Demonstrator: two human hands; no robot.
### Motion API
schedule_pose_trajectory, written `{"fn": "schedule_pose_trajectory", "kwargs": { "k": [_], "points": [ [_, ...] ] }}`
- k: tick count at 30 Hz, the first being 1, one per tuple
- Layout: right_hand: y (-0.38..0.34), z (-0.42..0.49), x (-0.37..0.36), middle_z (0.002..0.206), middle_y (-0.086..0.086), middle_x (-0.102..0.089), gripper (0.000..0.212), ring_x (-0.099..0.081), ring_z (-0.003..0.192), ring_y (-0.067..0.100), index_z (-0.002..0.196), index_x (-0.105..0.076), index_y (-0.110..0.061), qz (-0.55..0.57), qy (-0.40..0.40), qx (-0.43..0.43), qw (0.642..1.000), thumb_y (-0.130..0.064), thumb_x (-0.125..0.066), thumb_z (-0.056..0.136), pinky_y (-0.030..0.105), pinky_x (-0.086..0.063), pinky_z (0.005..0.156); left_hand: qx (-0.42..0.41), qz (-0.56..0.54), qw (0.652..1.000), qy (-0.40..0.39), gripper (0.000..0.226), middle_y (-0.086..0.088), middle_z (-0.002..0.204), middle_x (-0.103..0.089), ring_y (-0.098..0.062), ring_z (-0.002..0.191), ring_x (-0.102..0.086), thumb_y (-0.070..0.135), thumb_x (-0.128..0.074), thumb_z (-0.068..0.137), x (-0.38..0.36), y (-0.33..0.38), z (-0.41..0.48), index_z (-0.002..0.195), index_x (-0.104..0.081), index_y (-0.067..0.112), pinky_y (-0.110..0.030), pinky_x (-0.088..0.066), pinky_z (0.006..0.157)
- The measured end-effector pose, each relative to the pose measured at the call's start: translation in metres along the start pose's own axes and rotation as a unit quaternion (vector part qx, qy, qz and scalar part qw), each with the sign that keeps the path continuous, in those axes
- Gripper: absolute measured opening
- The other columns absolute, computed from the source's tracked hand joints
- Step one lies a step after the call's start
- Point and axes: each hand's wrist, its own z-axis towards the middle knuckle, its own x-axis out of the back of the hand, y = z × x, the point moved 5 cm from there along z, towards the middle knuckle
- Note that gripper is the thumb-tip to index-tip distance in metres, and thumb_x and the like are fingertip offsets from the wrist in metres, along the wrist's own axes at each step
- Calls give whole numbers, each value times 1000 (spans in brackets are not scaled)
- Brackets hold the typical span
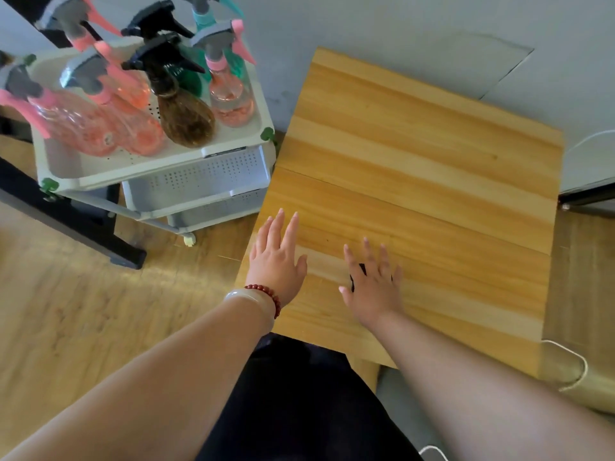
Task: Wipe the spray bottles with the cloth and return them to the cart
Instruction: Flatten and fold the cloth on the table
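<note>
Spray bottles [186,118] all on cart [206,174], off tabletop's [432,161] left edge; L hand [276,261], R hand [372,284] flat, fingers spread. Prob. start: needs cloth, none seen.

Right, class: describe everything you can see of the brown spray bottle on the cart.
The brown spray bottle has a rounded, translucent amber body, plastic by its look, and a black trigger head. It stands on the white cart's top tray, near the front rim, with pink bottles on either side. No hand touches it.
</note>
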Motion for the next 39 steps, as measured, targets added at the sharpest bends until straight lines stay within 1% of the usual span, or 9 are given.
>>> {"fn": "schedule_pose_trajectory", "kwargs": {
  "k": [3,5,12,21,26,31,33,35,39],
  "points": [
    [-11,-3,-8,155,0,39,75,28,146,32,149,26,-36,10,9,-8,1000,-48,-32,104,54,5,120,-14,12,1000,-15,70,2,165,8,-19,151,8,32,-41,102,-1,-5,-6,157,2,27,-40,-5,121],
    [-19,-5,-12,156,1,37,76,28,146,32,146,30,-36,17,15,-12,1000,-48,-32,104,55,5,121,-25,19,999,-23,70,2,165,9,-20,151,9,33,-41,102,-1,-11,-11,157,2,28,-41,-4,121],
    [-23,-29,-41,157,-5,36,73,29,145,32,152,17,-41,75,-9,-48,996,-46,-38,103,61,-3,119,-53,39,997,-39,69,0,165,7,-21,151,7,33,-40,102,-1,-29,-22,157,0,26,-41,-5,121],
    [-26,-44,-58,156,-4,37,73,30,146,29,152,18,-40,58,-9,-57,997,-47,-36,103,58,0,120,-69,0,997,-44,69,1,165,4,-21,151,6,32,-43,101,-10,-24,-33,157,-3,27,-44,-7,120],
    [-13,-28,-57,156,-3,37,75,27,147,32,151,19,-42,79,-13,-80,994,-48,-38,102,60,-4,119,-69,26,996,-45,68,0,165,4,-22,151,4,34,-40,102,-19,-22,-33,157,-1,26,-42,-7,121],
    [19,-9,-65,154,-2,41,71,27,146,33,150,23,-41,78,-11,-95,992,-49,-30,103,58,-6,119,-60,44,996,-48,66,0,165,4,-20,151,3,34,-39,103,-41,-16,-30,157,-2,26,-41,-8,120],
    [28,-1,-69,154,-2,41,68,27,146,32,150,22,-40,78,-10,-80,994,-50,-27,104,56,-5,120,-54,46,996,-54,66,0,165,5,-20,150,3,35,-38,103,-54,-10,-28,157,-1,26,-41,-9,120],
    [30,7,-73,156,-2,38,65,27,146,32,153,17,-37,66,0,-45,997,-50,-24,104,50,0,122,-45,45,996,-59,65,1,165,6,-20,150,4,35,-36,103,-69,-5,-25,157,-2,26,-42,-9,120],
    [30,13,-83,158,-5,33,58,24,147,31,155,10,-37,-3,39,62,997,-48,-19,105,44,8,121,-28,40,997,-64,62,2,165,10,-20,151,8,36,-33,104,-97,8,-12,157,-1,27,-45,-8,120]
  ]
}}
